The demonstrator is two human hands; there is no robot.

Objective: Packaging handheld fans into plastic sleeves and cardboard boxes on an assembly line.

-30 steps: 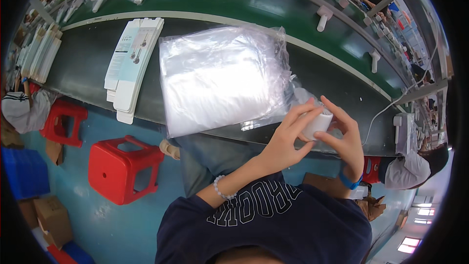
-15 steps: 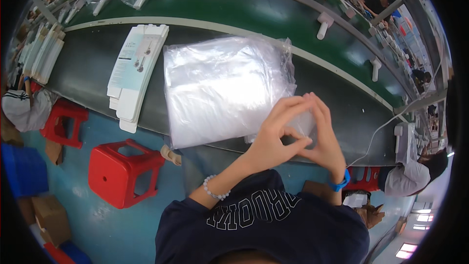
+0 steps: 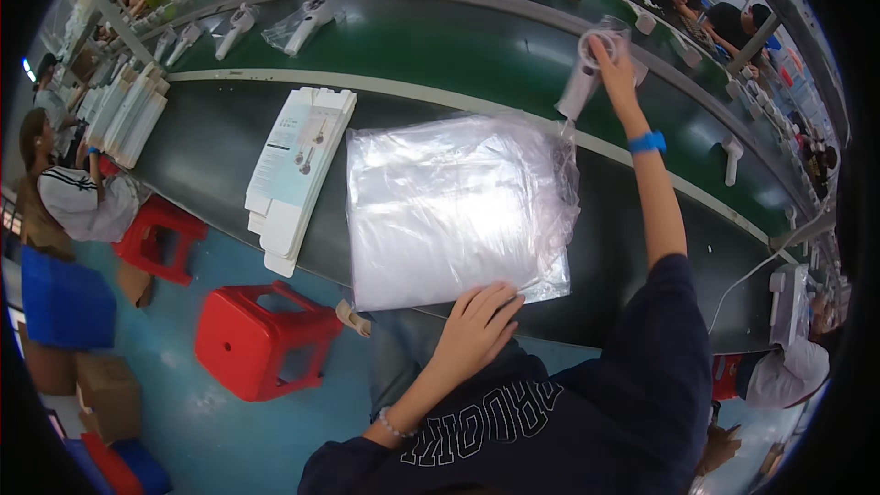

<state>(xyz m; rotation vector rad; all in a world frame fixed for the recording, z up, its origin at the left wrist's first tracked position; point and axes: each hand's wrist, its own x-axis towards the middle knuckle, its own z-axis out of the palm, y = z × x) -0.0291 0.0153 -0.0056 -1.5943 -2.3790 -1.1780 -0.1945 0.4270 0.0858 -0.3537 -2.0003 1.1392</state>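
My right hand (image 3: 612, 60) is stretched out over the green conveyor belt. Its fingers close on the round head of a white handheld device (image 3: 581, 84), which has a straight handle and clear plastic around it. At the near edge of a stack of clear plastic bags (image 3: 431, 220), my left hand (image 3: 478, 323) rests palm down. Its fingers are extended, with nothing gripped in them. The shiny stack lies on the dark worktable in front of me.
Flattened printed cartons (image 3: 295, 170) lie left of the bags. More white devices lie along the green belt (image 3: 412, 46); some are bagged. A red stool (image 3: 243, 339) stands at lower left. Co-workers sit left, right and across. A pale cable (image 3: 733, 289) crosses the table's right side.
My hands have parted from near the stack's right side. The right one reached far forward to the belt and took hold of a device; the left dropped to the stack's near edge.
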